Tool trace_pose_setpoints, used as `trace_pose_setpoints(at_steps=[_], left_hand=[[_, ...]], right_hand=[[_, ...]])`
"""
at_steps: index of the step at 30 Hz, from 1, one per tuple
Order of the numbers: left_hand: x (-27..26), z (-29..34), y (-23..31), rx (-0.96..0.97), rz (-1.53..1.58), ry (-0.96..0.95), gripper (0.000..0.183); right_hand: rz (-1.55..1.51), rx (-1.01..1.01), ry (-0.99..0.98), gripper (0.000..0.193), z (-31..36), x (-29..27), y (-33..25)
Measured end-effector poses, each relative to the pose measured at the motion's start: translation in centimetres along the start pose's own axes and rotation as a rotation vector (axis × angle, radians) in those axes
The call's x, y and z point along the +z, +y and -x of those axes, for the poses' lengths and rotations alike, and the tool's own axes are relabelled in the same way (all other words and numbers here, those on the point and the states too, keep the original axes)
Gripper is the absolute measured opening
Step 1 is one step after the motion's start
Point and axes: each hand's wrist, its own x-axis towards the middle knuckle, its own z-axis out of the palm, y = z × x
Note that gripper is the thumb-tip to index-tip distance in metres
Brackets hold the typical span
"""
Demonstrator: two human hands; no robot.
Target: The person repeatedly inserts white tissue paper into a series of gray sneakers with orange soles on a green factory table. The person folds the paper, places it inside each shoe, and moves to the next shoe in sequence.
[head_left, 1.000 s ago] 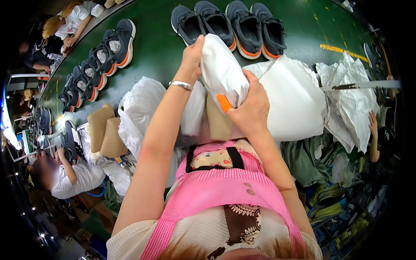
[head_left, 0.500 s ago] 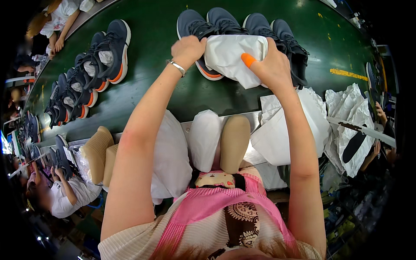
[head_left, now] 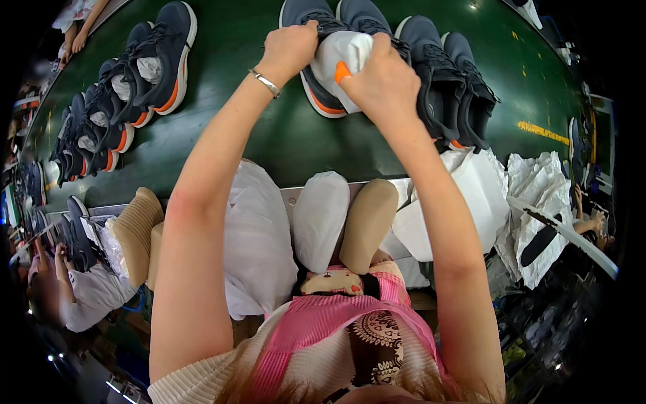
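Note:
Held in my right hand (head_left: pixel 382 79) is a crumpled wad of white paper (head_left: pixel 344 52), pressed at the opening of a dark grey sneaker (head_left: pixel 303 12) with a white and orange sole. An orange cover sits on that hand's thumb. My left hand (head_left: pixel 289 50), with a silver bangle at the wrist, is closed at the same sneaker's collar beside its laces. Its fingertips are partly hidden. Against this shoe stands a second grey sneaker (head_left: pixel 363 15), largely behind the paper and my right hand. Another pair of sneakers (head_left: pixel 434 67) stands just right of my right hand, with open collars.
A row of paper-stuffed sneakers (head_left: pixel 155 64) stands left on the green table (head_left: pixel 222 135). Along the near edge are white-wrapped forms (head_left: pixel 321 215), a beige form (head_left: pixel 370 222) and white paper sheets (head_left: pixel 471 202). A pale bar (head_left: pixel 565 232) juts at right. Other people work nearby.
My right hand has moved left with the paper, which was spread broad and is now bunched smaller at the shoe opening. The pair at right is uncovered. The whole view has shifted slightly.

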Motion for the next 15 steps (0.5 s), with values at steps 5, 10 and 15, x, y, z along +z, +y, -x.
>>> trace_pose_setpoints(at_steps=[5, 10, 15], left_hand=[[-0.6, -0.2, 0.7, -0.14, 0.076, -0.037, 0.035], [-1.4, 0.2, 0.6, -0.055, 0.157, -0.009, 0.035], [-0.6, -1.5, -0.5, -0.045, 0.332, 0.011, 0.03]], right_hand=[[0.047, -0.134, 0.132, 0.05, -0.3, 4.0, 0.2], [0.069, -0.073, -0.244, 0.061, -0.1, 0.9, 0.5], [-0.048, 0.038, -0.258, 0.054, -1.1, 3.9, 0.6]])
